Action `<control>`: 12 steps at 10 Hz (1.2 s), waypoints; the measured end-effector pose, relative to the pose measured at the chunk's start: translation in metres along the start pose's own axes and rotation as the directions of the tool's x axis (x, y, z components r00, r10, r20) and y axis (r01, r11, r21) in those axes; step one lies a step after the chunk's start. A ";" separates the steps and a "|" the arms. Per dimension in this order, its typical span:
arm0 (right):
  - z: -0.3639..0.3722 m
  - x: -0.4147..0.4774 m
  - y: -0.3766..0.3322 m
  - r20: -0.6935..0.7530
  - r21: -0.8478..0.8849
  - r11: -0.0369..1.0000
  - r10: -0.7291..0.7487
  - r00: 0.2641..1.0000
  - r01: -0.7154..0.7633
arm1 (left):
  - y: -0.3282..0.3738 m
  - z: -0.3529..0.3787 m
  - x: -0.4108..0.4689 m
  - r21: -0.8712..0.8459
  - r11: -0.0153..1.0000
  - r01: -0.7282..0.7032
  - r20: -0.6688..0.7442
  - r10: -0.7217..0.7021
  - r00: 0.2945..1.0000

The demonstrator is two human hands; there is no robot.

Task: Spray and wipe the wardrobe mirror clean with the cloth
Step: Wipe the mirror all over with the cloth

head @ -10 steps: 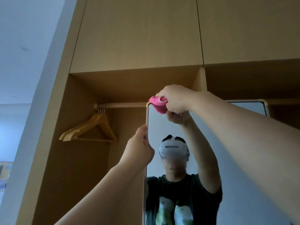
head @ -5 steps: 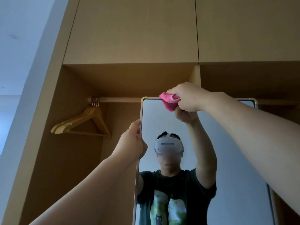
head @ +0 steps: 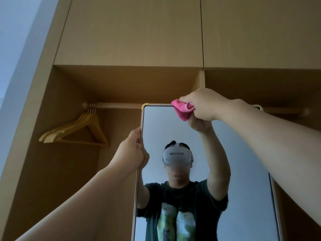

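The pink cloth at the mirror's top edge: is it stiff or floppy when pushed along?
Probably floppy: the pink cloth is bunched in the right hand and droops below it. Likely light, since it is held overhead. Its fuzzy look suggests it grips rather than slips.

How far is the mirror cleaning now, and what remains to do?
Done: cannot be judged; no spray bottle is in view, and the glass shows no clear wet or dry marks. In hand: the right hand presses the pink cloth on the top edge of the mirror, while the left hand holds its left frame. Left: probably the large lower glass.
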State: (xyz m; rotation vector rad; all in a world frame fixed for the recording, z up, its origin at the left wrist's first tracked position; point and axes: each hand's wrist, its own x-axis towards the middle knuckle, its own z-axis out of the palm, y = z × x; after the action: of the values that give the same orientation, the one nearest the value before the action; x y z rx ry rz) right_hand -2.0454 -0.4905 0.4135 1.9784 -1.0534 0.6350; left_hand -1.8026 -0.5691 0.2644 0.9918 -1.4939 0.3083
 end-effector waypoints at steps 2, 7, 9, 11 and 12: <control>-0.002 -0.018 0.016 -0.068 -0.009 1.000 0.006 0.998 -0.007 | 0.003 0.001 -0.003 -0.027 0.999 0.029 0.013 -0.028 1.000; -0.008 -0.047 0.053 -0.022 0.028 0.989 0.146 0.989 -0.145 | 0.018 -0.005 -0.011 -0.039 0.997 0.062 0.014 -0.061 0.998; -0.003 -0.059 0.069 -0.053 0.021 0.980 0.196 0.979 -0.195 | 0.030 -0.007 -0.019 -0.069 0.996 0.052 -0.004 -0.053 0.999; -0.001 -0.071 0.083 -0.066 0.019 0.974 0.227 0.972 -0.226 | 0.037 -0.013 -0.025 -0.148 0.986 0.080 0.051 -0.073 0.996; 0.000 -0.076 0.091 -0.088 0.010 0.968 0.252 0.964 -0.252 | 0.042 -0.013 -0.026 -0.149 0.983 0.109 0.046 -0.104 0.994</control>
State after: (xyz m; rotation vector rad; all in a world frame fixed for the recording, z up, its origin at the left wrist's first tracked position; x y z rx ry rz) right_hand -2.1624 -0.4873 0.3957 1.8118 -1.2612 0.8499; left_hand -1.8270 -0.5245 0.2584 0.9565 -1.4694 0.0985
